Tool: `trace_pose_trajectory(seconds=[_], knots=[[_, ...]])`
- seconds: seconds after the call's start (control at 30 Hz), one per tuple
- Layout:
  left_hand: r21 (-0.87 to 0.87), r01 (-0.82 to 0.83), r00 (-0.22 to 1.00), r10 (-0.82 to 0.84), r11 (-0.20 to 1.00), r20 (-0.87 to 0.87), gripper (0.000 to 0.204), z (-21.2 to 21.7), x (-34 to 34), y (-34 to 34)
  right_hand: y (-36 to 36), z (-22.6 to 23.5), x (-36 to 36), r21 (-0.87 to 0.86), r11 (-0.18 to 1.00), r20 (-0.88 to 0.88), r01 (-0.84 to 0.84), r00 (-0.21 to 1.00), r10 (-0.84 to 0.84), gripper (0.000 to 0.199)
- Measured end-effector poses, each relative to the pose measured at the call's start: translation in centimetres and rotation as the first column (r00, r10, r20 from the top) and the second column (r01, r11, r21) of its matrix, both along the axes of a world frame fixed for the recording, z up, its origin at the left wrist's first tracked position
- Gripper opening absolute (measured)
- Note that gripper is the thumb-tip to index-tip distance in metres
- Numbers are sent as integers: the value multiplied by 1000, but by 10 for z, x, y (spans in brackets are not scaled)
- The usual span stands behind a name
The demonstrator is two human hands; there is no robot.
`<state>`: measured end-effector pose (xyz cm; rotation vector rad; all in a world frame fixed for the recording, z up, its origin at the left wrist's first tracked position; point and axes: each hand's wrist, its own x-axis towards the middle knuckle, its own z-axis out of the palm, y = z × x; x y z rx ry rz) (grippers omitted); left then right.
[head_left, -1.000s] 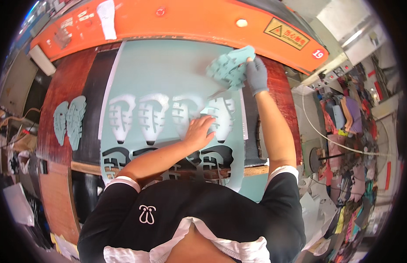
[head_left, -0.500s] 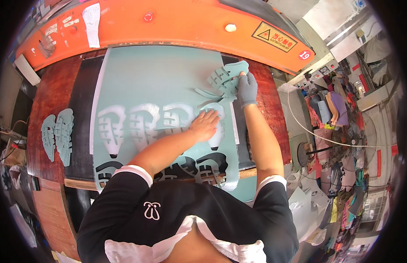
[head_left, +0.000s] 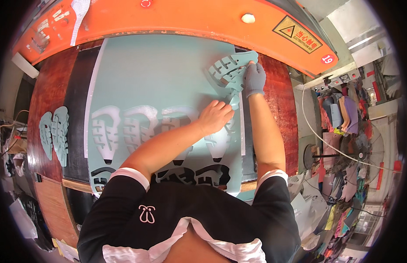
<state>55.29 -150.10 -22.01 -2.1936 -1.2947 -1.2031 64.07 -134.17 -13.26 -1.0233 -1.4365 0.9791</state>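
A wide teal sheet (head_left: pixel 164 74) lies in front of me with a row of cut-outs across it. In some cut-outs, such as the leftmost cut-out piece (head_left: pixel 108 131), slotted teal shapes still sit. My right hand (head_left: pixel 255 79), in a grey glove, grips a slotted teal shoe-upper piece (head_left: pixel 229 68) lifted at the sheet's right side. From that piece a teal strip (head_left: pixel 233 99) hangs toward my bare left hand (head_left: pixel 215 116). My left fingers are curled in over the rightmost cut-out; what they pinch, if anything, is hidden.
More slotted pieces (head_left: pixel 59 133) lie at the table's left. An orange machine beam (head_left: pixel 190 17) spans the far side. Red-brown boards (head_left: pixel 280 105) flank the sheet. Beyond the right edge are hanging coloured pieces (head_left: pixel 339 109) and a white cable (head_left: pixel 315 136).
My left hand has gone from lying flat on the rightmost cut-out to curled fingers a little farther right. The piece in my right hand has turned slightly and spread more open.
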Motion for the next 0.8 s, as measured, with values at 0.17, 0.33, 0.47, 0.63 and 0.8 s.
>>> trace_pose_trajectory(seconds=[0.17,0.33,0.47,0.63,0.8], knots=[[-2,75,997,-75,997,6,20,-24,7,-23,29,-8,-5,56,980,224,192,954,-200,29],[-167,195,979,-201,966,-18,23,-32,4,-45,46,24,-20,72,963,98,258,959,-265,32],[-229,273,961,-253,934,111,21,-30,3,-45,50,46,-31,282,924,396,259,846,-358,35],[-176,267,952,-231,948,200,20,-33,6,-46,46,116,-16,205,872,258,444,835,-486,43],[-269,256,964,-227,928,137,22,-29,4,-43,9,193,19,361,895,118,261,940,-321,37]])
